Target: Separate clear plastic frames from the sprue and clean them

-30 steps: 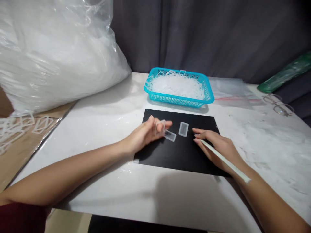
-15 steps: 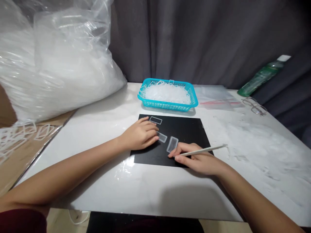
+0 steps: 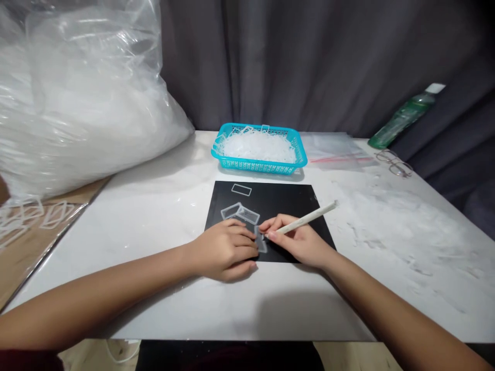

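Observation:
A black mat (image 3: 286, 198) lies on the white table (image 3: 162, 206). My left hand (image 3: 226, 250) rests at the mat's near edge, fingers pressing a clear plastic rectangular piece (image 3: 261, 241). My right hand (image 3: 297, 242) grips a thin white stick (image 3: 307, 218) like a pen, its tip at that same piece. Two more clear pieces (image 3: 240, 212) lie just beyond my left hand, overlapping. A thin clear frame (image 3: 241, 189) lies further back on the mat.
A turquoise basket (image 3: 258, 164) full of clear plastic bits stands behind the mat. A huge clear bag (image 3: 77, 103) fills the left. Loose frames (image 3: 34, 214) lie on cardboard at left. A green bottle (image 3: 404, 114), glasses (image 3: 394, 164) and a flat plastic bag (image 3: 334, 152) are at right.
Both hands pulled toward the mat's near edge and closed together over one clear piece. The stick now points down at it. The other pieces stayed behind on the mat.

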Tool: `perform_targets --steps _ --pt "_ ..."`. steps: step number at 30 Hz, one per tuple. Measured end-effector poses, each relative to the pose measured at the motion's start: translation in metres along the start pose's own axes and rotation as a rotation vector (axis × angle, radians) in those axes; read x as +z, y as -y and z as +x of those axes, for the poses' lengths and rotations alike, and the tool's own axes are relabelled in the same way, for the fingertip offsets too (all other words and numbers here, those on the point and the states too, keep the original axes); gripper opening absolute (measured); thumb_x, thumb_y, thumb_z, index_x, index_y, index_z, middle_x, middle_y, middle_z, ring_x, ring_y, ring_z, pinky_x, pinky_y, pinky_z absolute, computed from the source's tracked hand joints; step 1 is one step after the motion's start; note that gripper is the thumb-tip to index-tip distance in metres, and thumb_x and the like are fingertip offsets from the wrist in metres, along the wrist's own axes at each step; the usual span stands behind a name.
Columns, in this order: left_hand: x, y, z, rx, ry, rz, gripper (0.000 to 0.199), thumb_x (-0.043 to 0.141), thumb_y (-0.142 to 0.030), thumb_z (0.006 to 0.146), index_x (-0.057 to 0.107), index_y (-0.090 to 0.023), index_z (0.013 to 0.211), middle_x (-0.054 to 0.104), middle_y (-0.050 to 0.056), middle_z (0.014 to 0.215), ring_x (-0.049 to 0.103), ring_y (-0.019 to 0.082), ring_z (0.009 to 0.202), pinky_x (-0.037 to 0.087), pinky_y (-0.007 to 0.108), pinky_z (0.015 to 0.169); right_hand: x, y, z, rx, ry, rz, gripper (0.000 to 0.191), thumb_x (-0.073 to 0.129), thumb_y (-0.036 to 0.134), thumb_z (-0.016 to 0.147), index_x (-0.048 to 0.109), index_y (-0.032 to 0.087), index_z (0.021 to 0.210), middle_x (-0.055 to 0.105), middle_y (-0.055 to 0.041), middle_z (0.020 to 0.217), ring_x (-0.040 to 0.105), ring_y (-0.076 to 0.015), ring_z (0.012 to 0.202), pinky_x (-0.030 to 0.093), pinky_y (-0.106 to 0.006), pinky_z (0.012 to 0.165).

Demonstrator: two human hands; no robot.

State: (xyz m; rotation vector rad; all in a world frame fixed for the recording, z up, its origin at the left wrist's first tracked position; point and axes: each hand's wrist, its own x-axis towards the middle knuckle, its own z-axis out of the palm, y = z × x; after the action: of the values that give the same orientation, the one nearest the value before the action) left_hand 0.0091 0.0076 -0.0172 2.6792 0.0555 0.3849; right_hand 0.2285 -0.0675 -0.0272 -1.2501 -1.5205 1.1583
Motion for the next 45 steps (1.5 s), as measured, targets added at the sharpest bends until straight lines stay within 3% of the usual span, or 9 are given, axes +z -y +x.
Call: perform_targets --steps 3,7,12,20,25,29,34,40,45 --pt "-0.004 0.0 -0.009 -0.062 -0.034 -0.035 0.02 0.061 -0.027 0.081 0.073 -0.025 0.097 0.074 0.008 0.091 0.067 0.025 0.088 0.045 0.037 0.082 0.005 0.007 -0.003 -0.067 0.016 -0.086 0.014 0.059 0.029 0.086 0.057 0.02 0.076 0.064 -0.005 0.091 0.06 -0.0174 0.086 0.049 -0.033 0.077" --pt "-0.005 0.007 -0.019 -0.066 -0.052 -0.076 0.023 0.066 -0.029 0.077 0.073 -0.027 0.099 0.073 0.009 0.099 0.067 0.027 0.093 0.047 0.039 0.081 0.008 0.009 -0.006 0.068 0.021 -0.107 0.011 0.062 0.03 0.083 0.065 0.02 0.079 0.064 -0.0026 0.081 0.059 -0.0146 0.07 0.047 -0.028 0.061" --pt "-0.001 0.013 -0.024 0.046 -0.041 0.031 0.03 0.064 -0.029 0.077 0.071 -0.023 0.106 0.069 0.013 0.112 0.067 0.03 0.099 0.053 0.041 0.084 0.015 0.005 -0.004 0.24 0.074 -0.029 0.007 0.068 0.025 0.076 0.07 0.019 0.081 0.068 -0.002 0.072 0.06 -0.0136 0.064 0.046 -0.024 0.054" --pt "0.0 0.014 -0.022 0.198 -0.175 0.176 0.025 0.057 -0.029 0.081 0.068 -0.015 0.097 0.071 0.012 0.105 0.068 0.025 0.099 0.058 0.037 0.083 0.017 0.005 -0.001 0.175 0.099 -0.16 0.005 0.07 0.022 0.075 0.074 0.02 0.077 0.073 -0.0027 0.075 0.065 -0.0133 0.067 0.048 -0.021 0.058" --pt "0.006 0.009 -0.024 -0.103 -0.276 0.136 0.047 0.058 -0.036 0.085 0.055 -0.01 0.124 0.06 0.017 0.127 0.055 0.027 0.121 0.045 0.045 0.104 0.016 0.006 -0.001 0.127 0.121 -0.249 0.007 0.07 0.025 0.077 0.075 0.021 0.079 0.075 -0.0034 0.08 0.067 -0.0152 0.072 0.05 -0.023 0.062" --pt "0.013 0.007 -0.021 -0.314 -0.099 0.152 0.063 0.055 -0.049 0.088 0.041 -0.015 0.139 0.042 0.014 0.145 0.028 0.033 0.14 0.027 0.058 0.111 0.017 0.005 -0.001 0.102 0.132 -0.286 0.009 0.069 0.028 0.078 0.075 0.021 0.08 0.075 -0.0029 0.079 0.067 -0.0145 0.069 0.049 -0.023 0.059" --pt "0.013 0.007 -0.014 -0.497 0.027 0.117 0.077 0.055 -0.054 0.085 0.029 -0.015 0.146 0.019 0.013 0.156 0.006 0.037 0.144 0.017 0.061 0.113 0.016 0.006 -0.003 0.065 0.127 -0.356 0.01 0.068 0.028 0.08 0.073 0.021 0.076 0.075 -0.0027 0.08 0.067 -0.0145 0.07 0.05 -0.024 0.062" --pt "0.01 0.007 -0.01 -0.554 0.062 0.093 0.087 0.056 -0.058 0.082 0.021 -0.015 0.149 0.003 0.016 0.157 -0.003 0.04 0.143 0.014 0.062 0.112 0.009 0.011 -0.004 0.041 0.177 -0.446 0.007 0.065 0.021 0.08 0.071 0.021 0.075 0.075 -0.0013 0.081 0.068 -0.0147 0.072 0.05 -0.026 0.069" --pt "0.01 0.009 -0.015 -0.481 -0.045 0.076 0.078 0.06 -0.056 0.081 0.034 -0.017 0.143 0.017 0.017 0.155 0.01 0.04 0.143 0.016 0.064 0.111 0.009 0.011 -0.005 0.074 0.132 -0.362 0.008 0.068 0.026 0.078 0.071 0.02 0.073 0.074 -0.0032 0.08 0.068 -0.0166 0.073 0.051 -0.028 0.067"
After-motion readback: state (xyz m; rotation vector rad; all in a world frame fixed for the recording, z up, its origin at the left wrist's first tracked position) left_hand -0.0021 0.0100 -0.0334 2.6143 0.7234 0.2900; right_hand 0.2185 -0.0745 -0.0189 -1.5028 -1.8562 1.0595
